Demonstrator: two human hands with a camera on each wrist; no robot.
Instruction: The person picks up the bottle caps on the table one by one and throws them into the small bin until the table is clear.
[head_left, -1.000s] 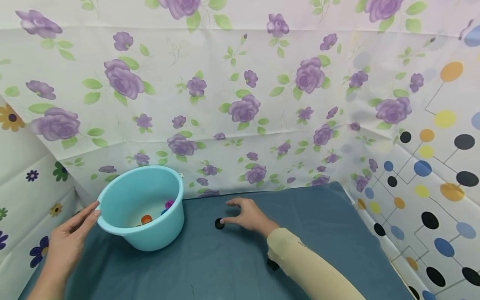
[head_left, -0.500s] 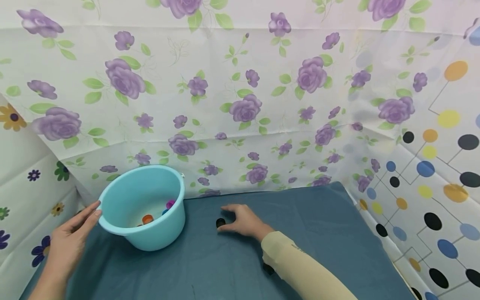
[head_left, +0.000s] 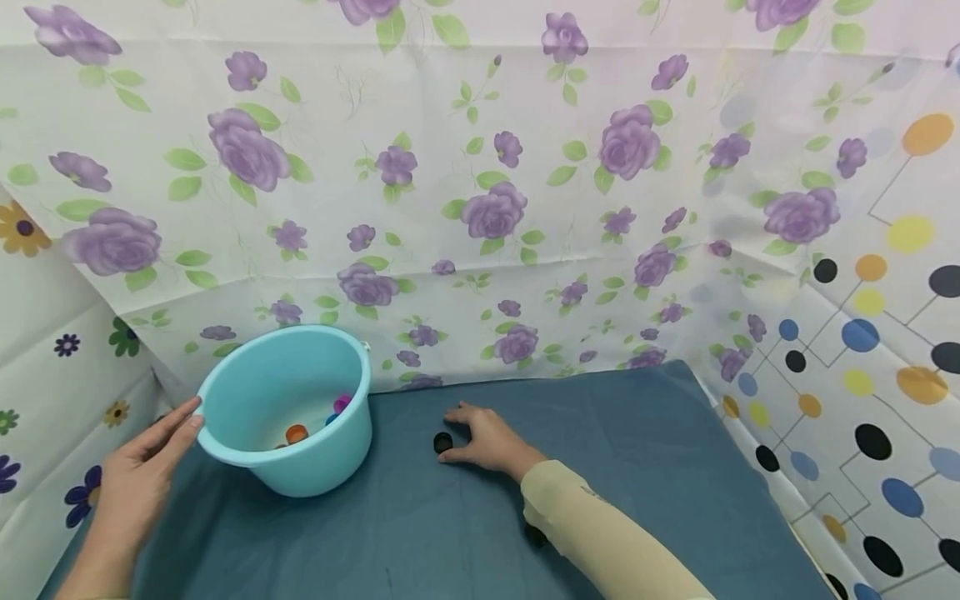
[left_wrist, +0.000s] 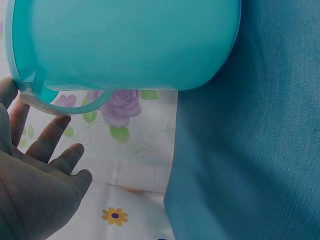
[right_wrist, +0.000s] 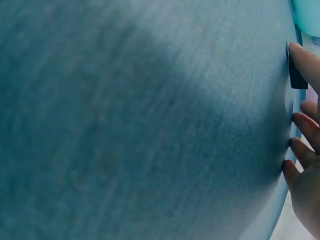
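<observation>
A light-blue bucket [head_left: 315,462] stands at the left of the blue cloth, its handle [left_wrist: 75,107] showing in the left wrist view. My left hand [head_left: 138,479] pinches its rim between thumb and fingers. Inside lie an orange cap [head_left: 297,433], a magenta one and a blue one. A small black bottle cap [head_left: 442,442] rests on the cloth right of the bucket. Around it, my right hand [head_left: 491,442] has thumb and index finger spread apart. In the right wrist view the thumb [right_wrist: 305,60] is at the black cap, and the other fingers reach the cloth.
Another small black object [head_left: 536,535] lies on the cloth, partly hidden by the right sleeve [head_left: 600,533]. Flower-printed sheeting [head_left: 420,208] rises behind the blue cloth [head_left: 450,533]. A dotted sheet [head_left: 847,417] borders the right side.
My right hand has shifted slightly left and lower, its thumb going from the black cap's right edge to its near side. The left hand keeps its hold on the bucket.
</observation>
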